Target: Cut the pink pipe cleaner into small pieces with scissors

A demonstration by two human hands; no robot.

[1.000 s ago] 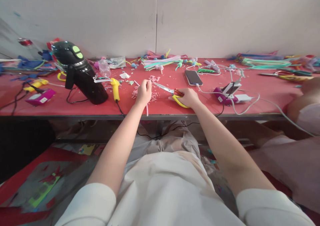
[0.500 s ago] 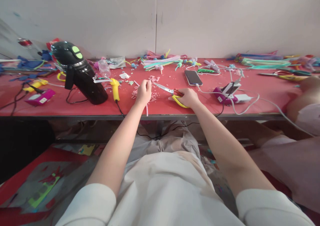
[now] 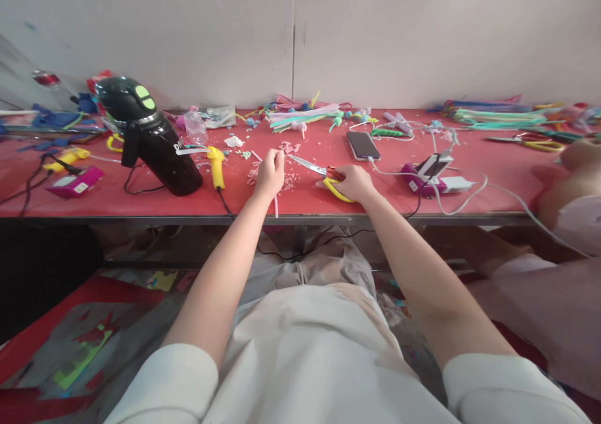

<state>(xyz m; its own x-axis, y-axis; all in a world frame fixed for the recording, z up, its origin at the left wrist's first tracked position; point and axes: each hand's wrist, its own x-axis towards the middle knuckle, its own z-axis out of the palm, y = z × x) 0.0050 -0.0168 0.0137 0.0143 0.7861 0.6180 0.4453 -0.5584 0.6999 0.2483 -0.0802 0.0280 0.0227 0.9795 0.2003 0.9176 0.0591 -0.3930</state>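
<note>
My left hand (image 3: 271, 175) is closed around a pink fuzzy stem, likely a pipe cleaner (image 3: 276, 207); one end hangs below the fist and another bit shows above it. What sits at the fingertips is too small to make out. In my right hand (image 3: 357, 184) are scissors (image 3: 307, 165) with yellow and orange handles. Their blades point left, and the tips reach the fingers of my left hand. Pink fluff clippings (image 3: 290, 181) lie scattered on the red table (image 3: 300, 205) around and behind the left hand.
On the left stand a black bottle (image 3: 164, 155) and a yellow glue gun (image 3: 216, 168) with a cord. A phone (image 3: 363, 145) on a cable and a purple power strip (image 3: 422, 181) lie right. Pipe cleaner bundles (image 3: 305, 118) line the back. Another person's arm (image 3: 570, 180) rests far right.
</note>
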